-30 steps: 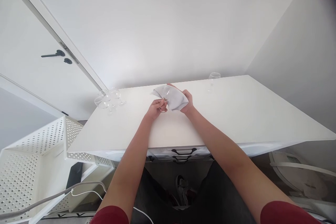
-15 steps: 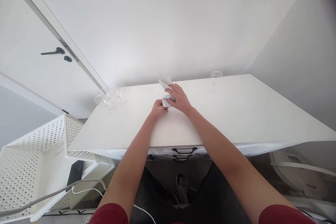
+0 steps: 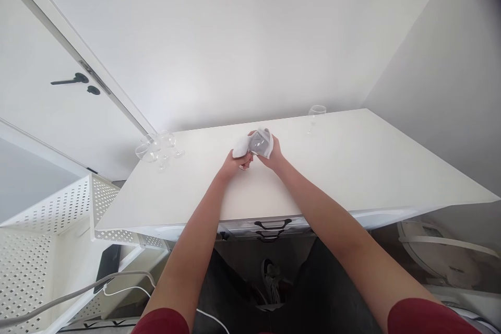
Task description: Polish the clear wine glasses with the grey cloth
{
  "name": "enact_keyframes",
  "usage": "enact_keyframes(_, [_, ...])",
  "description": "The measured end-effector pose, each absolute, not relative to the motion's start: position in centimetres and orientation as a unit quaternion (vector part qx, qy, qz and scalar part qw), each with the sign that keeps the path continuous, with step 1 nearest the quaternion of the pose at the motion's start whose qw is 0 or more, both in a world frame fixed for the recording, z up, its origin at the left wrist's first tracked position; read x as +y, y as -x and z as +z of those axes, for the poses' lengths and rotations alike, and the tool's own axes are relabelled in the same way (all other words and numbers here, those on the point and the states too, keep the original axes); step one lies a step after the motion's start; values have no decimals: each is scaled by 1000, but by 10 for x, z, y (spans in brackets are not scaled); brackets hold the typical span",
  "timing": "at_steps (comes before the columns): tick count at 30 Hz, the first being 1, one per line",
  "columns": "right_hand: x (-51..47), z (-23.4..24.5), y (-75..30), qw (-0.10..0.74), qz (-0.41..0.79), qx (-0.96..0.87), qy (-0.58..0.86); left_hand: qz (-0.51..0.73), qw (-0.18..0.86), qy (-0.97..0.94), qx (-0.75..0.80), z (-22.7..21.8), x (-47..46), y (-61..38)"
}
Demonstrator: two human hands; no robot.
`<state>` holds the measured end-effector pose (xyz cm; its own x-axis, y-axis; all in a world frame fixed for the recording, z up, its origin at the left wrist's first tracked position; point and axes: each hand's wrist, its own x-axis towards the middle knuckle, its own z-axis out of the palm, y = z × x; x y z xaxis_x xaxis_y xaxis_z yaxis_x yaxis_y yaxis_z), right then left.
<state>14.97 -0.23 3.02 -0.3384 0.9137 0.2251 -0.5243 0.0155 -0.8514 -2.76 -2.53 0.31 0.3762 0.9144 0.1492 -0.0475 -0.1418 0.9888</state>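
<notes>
Over the middle of the white cabinet top (image 3: 188,193), a wine glass (image 3: 259,143) lies tilted between my two hands, its bowl turned toward me. My left hand (image 3: 234,163) is closed around its lower part, where the stem is mostly covered by fingers. A white cloth (image 3: 241,146) drapes over the left fingers and also wraps the bowl's right side. From the right, my right hand (image 3: 275,153) is closed around the bowl with the cloth between palm and glass. Most of its fingers are hidden behind the bowl.
Several clear stemmed glasses (image 3: 158,148) stand close together at the cabinet's back left. Another stemmed glass (image 3: 316,111) stands near the back edge, right of centre. Black drawer handles (image 3: 273,224) stick out in front. A perforated white shelf (image 3: 23,266) with a cable (image 3: 78,290) is lower left.
The glass has tipped so that its bowl faces me. My right hand has turned from over the cloth to the bowl's right side. The view has shifted slightly.
</notes>
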Motion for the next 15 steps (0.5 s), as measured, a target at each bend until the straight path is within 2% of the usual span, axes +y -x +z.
enact_keyframes(8, [-6, 14, -128, 517, 651, -510, 220, 518, 608, -493, 345, 1, -16, 28])
enact_keyframes(15, [1, 3, -124, 532, 601, -531, 270, 517, 639, -412, 392, -8, -9, 22])
